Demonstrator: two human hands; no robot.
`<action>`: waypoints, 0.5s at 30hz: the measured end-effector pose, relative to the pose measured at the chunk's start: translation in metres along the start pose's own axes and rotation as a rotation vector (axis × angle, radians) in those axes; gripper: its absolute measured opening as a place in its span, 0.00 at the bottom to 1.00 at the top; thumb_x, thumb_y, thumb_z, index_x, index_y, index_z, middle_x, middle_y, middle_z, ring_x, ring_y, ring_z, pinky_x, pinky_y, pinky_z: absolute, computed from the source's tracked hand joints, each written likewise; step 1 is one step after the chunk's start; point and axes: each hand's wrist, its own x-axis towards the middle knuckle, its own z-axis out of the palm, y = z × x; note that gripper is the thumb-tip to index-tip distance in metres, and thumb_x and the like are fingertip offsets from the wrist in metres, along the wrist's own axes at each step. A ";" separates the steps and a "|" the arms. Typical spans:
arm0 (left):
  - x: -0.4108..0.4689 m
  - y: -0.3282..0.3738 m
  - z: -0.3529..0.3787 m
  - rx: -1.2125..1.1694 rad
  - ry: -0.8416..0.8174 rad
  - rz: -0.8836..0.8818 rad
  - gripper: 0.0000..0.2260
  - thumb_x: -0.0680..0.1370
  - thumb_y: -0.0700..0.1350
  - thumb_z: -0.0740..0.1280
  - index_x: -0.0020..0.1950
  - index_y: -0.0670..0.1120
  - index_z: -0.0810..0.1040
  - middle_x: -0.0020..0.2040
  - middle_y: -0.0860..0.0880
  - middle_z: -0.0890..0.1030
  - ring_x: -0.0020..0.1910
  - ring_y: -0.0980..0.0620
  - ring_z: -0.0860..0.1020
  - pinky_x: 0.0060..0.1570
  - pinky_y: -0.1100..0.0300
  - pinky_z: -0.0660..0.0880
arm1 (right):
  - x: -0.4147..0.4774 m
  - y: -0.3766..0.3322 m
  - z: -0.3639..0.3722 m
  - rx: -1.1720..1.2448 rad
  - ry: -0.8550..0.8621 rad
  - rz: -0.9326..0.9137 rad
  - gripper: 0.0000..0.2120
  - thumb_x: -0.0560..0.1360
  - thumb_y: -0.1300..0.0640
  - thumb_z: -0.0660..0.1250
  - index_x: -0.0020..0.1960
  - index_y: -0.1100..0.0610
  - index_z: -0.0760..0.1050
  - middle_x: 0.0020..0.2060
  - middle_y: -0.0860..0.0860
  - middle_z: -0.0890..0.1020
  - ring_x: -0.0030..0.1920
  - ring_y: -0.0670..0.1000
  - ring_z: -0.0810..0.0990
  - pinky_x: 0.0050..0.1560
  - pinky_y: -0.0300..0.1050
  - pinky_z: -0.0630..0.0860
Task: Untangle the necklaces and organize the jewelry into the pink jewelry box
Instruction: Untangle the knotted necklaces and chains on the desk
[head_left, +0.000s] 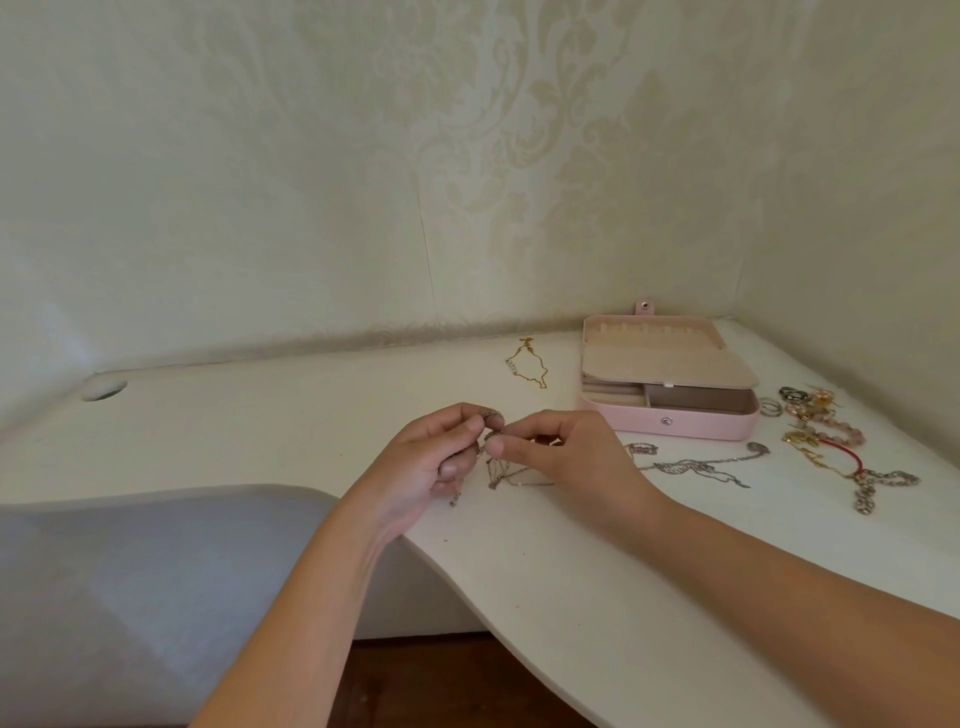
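Right now my left hand (436, 462) and right hand (563, 457) both pinch the knot of silver chain (493, 434) between thumb and fingertips. They hold it just above the white table (519, 571), with loose strands hanging down to touch it. I judge the best way is to keep the pinch light, roll the knot to loosen it, and tease one loop outward rather than tug, since pulling would likely tighten it. Just beyond my right hand another silver necklace (696, 467) lies sprawled, and a heap of bracelets and rings (826, 436) sits further right. Behind them the pink box (675, 423) stands open, ready. A gold chain (530, 366) lies to its left, near the wall.
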 end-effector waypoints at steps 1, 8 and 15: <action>0.000 0.000 0.000 0.018 -0.009 0.002 0.10 0.76 0.48 0.61 0.50 0.45 0.79 0.24 0.54 0.60 0.24 0.58 0.57 0.25 0.67 0.55 | 0.001 0.001 0.000 0.000 -0.001 0.008 0.03 0.69 0.55 0.75 0.41 0.53 0.84 0.30 0.45 0.78 0.31 0.42 0.71 0.33 0.28 0.66; 0.000 0.000 -0.001 -0.068 0.026 0.012 0.09 0.74 0.49 0.63 0.46 0.44 0.78 0.23 0.54 0.60 0.23 0.59 0.57 0.24 0.67 0.55 | 0.004 0.004 -0.003 0.025 0.027 0.038 0.01 0.73 0.59 0.72 0.43 0.55 0.83 0.29 0.43 0.78 0.31 0.39 0.72 0.34 0.27 0.67; 0.003 -0.003 -0.006 -0.355 0.140 -0.051 0.17 0.74 0.53 0.67 0.27 0.51 0.67 0.24 0.54 0.61 0.24 0.57 0.59 0.24 0.66 0.59 | 0.008 0.006 -0.007 0.062 0.101 0.054 0.08 0.80 0.60 0.61 0.43 0.57 0.75 0.34 0.44 0.80 0.29 0.40 0.72 0.32 0.30 0.67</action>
